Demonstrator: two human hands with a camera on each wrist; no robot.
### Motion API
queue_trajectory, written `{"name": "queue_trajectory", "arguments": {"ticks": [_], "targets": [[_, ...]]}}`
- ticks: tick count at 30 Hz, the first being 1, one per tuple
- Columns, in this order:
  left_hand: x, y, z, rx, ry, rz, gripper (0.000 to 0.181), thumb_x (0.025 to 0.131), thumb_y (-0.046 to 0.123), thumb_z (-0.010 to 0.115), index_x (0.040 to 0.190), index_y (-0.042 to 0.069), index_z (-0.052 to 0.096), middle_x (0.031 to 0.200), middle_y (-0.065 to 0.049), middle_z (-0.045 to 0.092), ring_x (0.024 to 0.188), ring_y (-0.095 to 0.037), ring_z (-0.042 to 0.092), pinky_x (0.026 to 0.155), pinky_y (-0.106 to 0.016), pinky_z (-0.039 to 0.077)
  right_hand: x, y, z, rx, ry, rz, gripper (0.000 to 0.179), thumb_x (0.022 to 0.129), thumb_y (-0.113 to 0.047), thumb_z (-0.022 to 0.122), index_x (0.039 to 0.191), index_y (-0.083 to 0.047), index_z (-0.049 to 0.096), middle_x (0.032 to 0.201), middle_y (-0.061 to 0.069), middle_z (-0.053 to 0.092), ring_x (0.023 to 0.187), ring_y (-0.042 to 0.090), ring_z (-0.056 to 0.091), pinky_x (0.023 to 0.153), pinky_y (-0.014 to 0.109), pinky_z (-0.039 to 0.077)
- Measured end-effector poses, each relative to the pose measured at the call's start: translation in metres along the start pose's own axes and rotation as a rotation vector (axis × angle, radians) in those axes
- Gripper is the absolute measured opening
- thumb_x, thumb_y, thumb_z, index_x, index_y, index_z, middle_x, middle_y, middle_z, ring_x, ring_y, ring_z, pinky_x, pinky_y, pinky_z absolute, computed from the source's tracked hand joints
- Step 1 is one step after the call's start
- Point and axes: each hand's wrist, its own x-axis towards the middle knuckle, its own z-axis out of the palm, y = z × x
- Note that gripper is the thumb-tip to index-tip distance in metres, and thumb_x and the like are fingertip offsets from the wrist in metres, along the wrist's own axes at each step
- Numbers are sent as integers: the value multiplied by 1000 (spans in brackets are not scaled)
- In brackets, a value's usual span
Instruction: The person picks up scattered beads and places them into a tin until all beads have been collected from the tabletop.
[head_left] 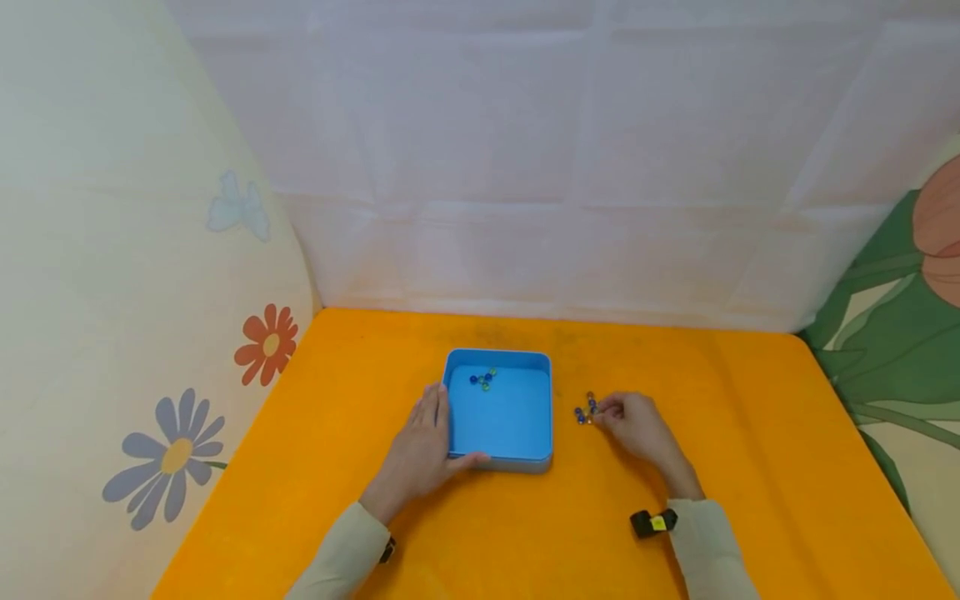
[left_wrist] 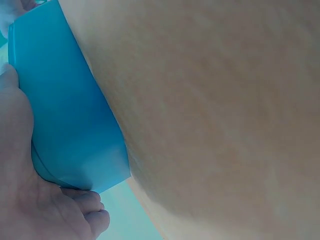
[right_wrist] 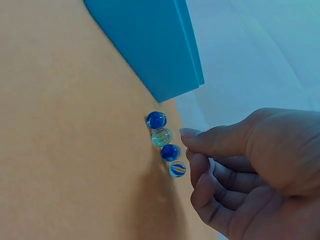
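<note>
A square blue box [head_left: 501,463] stands on the orange tabletop, with several small marbles [head_left: 483,380] inside near its back. My left hand [head_left: 420,446] rests against the box's left side and front corner, its thumb along the front wall. In the left wrist view the palm and fingers [left_wrist: 45,200] lie beside the blue wall. To the right of the box my right hand [head_left: 636,427] reaches down to a small cluster of blue and clear glass marbles [right_wrist: 161,137]. Its thumb and curled forefinger come together beside them; whether a marble is between the fingertips is hidden.
The orange table [head_left: 750,467] runs back to a white sheet [head_left: 480,167]. A flower-printed cloth [head_left: 176,458] hangs at the left, and another printed cloth [head_left: 892,325] at the right. The box's right wall stands close to the loose marbles.
</note>
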Motion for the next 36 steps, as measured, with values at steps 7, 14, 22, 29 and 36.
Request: {"name": "queue_trajectory", "arguments": {"ticks": [7,14,22,29,36], "targets": [[0,0,0,5,6,1,130,85,87,57,166,-6,13,174,-28,16,162,-42,26,130,-55,31,2,-8,0,-6,17,-17,17,101,-16,72,107,0,75,96,11,74,77,17,59,71,30,53],[0,0,2,5,6,2,130,85,87,56,166,-6,14,174,-27,16,162,-42,25,130,-55,31,7,-20,4,16,18,-11,19,101,-17,72,109,-1,75,98,10,76,81,17,63,75,29,58],[-1,0,2,-5,-3,-12,130,85,86,58,166,-5,13,175,-27,15,162,-42,24,130,-55,30,12,-37,6,53,-2,-22,18,101,-16,71,111,-1,74,96,9,76,80,16,64,76,31,59],[0,0,0,3,-9,-12,130,85,86,57,166,-6,12,175,-27,15,162,-42,24,130,-55,30,19,-50,9,48,-19,-67,18,101,-17,71,112,-3,75,97,9,75,77,16,62,71,28,56],[0,0,0,1,-1,1,130,85,86,57,166,-6,12,175,-27,14,162,-43,24,130,-56,29,25,-65,11,56,-34,-97,21,102,-20,71,114,-4,75,99,14,74,72,18,61,65,28,55]]}}
